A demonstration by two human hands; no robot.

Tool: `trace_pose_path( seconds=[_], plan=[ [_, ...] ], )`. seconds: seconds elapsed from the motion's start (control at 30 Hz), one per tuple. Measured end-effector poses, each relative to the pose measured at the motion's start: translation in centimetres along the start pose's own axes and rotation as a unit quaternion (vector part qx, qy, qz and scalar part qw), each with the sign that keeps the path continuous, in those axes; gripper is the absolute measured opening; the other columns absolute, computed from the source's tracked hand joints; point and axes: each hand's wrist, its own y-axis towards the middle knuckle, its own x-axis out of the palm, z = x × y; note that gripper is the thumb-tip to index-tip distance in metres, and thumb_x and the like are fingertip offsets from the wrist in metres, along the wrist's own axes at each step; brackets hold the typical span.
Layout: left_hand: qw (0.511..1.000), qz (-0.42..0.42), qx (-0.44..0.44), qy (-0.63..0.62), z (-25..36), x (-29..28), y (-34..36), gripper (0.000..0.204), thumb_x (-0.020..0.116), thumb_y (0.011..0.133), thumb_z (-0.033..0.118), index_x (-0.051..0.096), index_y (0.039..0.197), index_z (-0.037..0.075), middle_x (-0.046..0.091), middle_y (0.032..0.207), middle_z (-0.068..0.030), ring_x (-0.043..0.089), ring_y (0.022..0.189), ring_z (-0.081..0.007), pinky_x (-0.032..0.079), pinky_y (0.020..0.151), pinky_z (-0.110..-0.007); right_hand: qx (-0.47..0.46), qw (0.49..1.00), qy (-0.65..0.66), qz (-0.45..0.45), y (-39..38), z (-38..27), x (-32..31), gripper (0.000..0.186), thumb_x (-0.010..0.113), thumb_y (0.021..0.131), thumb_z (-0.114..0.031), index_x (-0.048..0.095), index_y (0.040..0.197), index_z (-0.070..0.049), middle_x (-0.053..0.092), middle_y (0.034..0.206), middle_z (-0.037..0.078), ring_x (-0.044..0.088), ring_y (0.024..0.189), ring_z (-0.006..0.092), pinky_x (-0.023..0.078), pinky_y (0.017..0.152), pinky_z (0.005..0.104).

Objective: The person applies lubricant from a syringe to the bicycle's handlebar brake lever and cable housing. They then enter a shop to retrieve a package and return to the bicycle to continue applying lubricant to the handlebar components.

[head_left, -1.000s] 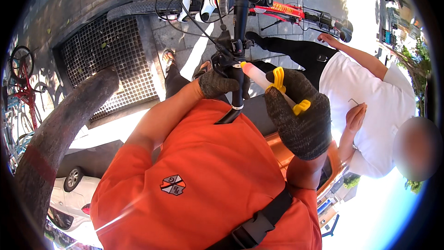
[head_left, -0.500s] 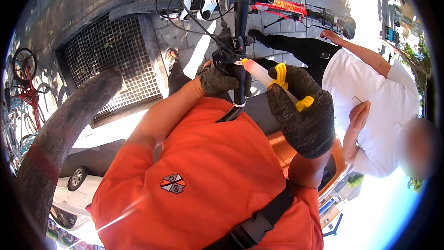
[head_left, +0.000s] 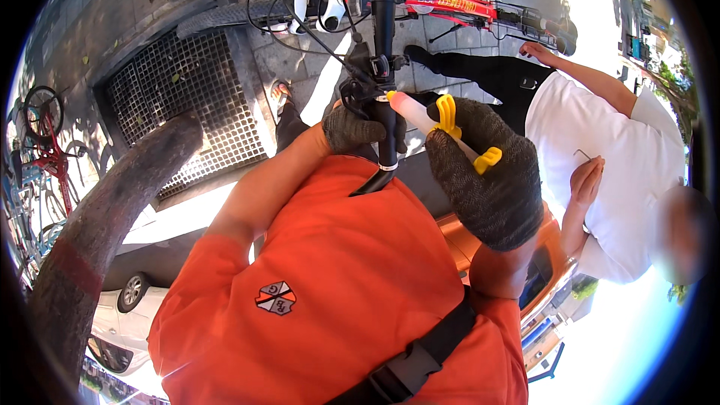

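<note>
My gloved left hand [head_left: 352,129] is wrapped around the black handlebar [head_left: 385,19], just below the brake lever assembly [head_left: 358,94]. Its fingers pass behind the bar and are partly hidden. In my gloved right hand [head_left: 491,184] is a translucent plastic syringe [head_left: 411,110] with yellow finger grips and a yellow tip. Pinkish colour shows near the front of its barrel. The syringe slants up to the left, its tip right beside the lever assembly; whether it enters a port cannot be made out. The red and white bicycle [head_left: 457,6] extends beyond the bar.
At right, a person in a white shirt [head_left: 592,127] holds a small hex key [head_left: 581,154]. A metal grate [head_left: 187,90] and a leaning tree trunk [head_left: 127,180] are on the left. Other bicycles [head_left: 49,142] stand at far left. Loose cables [head_left: 300,22] loop beside the handlebar.
My right hand and the syringe have shifted slightly left, along with the handlebar in view. The tip stays by the lever assembly, and both grips are unchanged.
</note>
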Motion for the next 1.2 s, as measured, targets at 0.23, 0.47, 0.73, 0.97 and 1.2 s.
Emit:
trace_pose_path(
  seconds=[0.23, 0.47, 0.73, 0.97, 1.2],
  plan=[
    [0.998, -0.054, -0.038, 0.003, 0.4, -0.8, 0.1, 0.076, 0.094, 0.077, 0.037, 0.060, 0.137, 0.005, 0.071, 0.121, -0.0161, 0.070, 0.114, -0.0327, 0.058, 0.097, -0.050, -0.082, 0.997, 0.002, 0.001, 0.3, 1.5, 0.2, 0.036, 0.074, 0.096, -0.006, 0.066, 0.130, 0.004, 0.076, 0.104, 0.011, 0.072, 0.091, 0.0125, 0.058, 0.080, 0.0273],
    [0.972, -0.103, -0.073, -0.198, 1.2, 0.5, -1.3, 0.100, 0.095, 0.069, 0.056, 0.054, 0.148, 0.009, 0.064, 0.140, -0.0157, 0.061, 0.132, -0.0366, 0.050, 0.110, -0.059, -0.050, 0.999, 0.021, 0.005, 0.2, 1.1, 0.3, 0.037, 0.075, 0.097, -0.008, 0.066, 0.131, 0.004, 0.077, 0.104, 0.011, 0.073, 0.092, 0.0134, 0.059, 0.082, 0.0277],
    [0.990, -0.056, -0.054, -0.121, 0.8, -0.6, -0.8, 0.075, 0.092, 0.076, 0.053, 0.063, 0.129, 0.008, 0.072, 0.108, -0.0105, 0.071, 0.103, -0.0300, 0.059, 0.092, -0.048, -0.077, 0.995, 0.029, -0.053, 2.2, -0.1, -0.7, 0.038, 0.072, 0.099, -0.008, 0.064, 0.134, 0.004, 0.076, 0.112, 0.011, 0.073, 0.094, 0.0145, 0.059, 0.083, 0.0274],
    [0.986, 0.017, -0.100, -0.135, 8.3, 0.6, -2.9, 0.074, 0.085, 0.080, 0.058, 0.064, 0.127, 0.005, 0.072, 0.106, -0.0085, 0.071, 0.098, -0.0263, 0.060, 0.088, -0.048, -0.223, 0.958, -0.167, -0.064, 6.2, -4.6, -1.7, 0.046, 0.078, 0.097, -0.022, 0.066, 0.137, -0.002, 0.075, 0.105, 0.014, 0.074, 0.089, 0.0162, 0.061, 0.080, 0.0296],
    [0.987, 0.098, -0.091, -0.093, 14.4, 1.7, -3.1, 0.079, 0.078, 0.079, 0.068, 0.064, 0.125, 0.005, 0.070, 0.110, -0.0073, 0.073, 0.093, -0.0207, 0.064, 0.074, -0.043, -0.141, 0.981, -0.095, -0.094, 10.3, -9.0, -3.7, 0.039, 0.077, 0.094, -0.040, 0.075, 0.109, -0.004, 0.074, 0.082, 0.012, 0.072, 0.070, 0.0201, 0.057, 0.066, 0.0353]
  ],
)
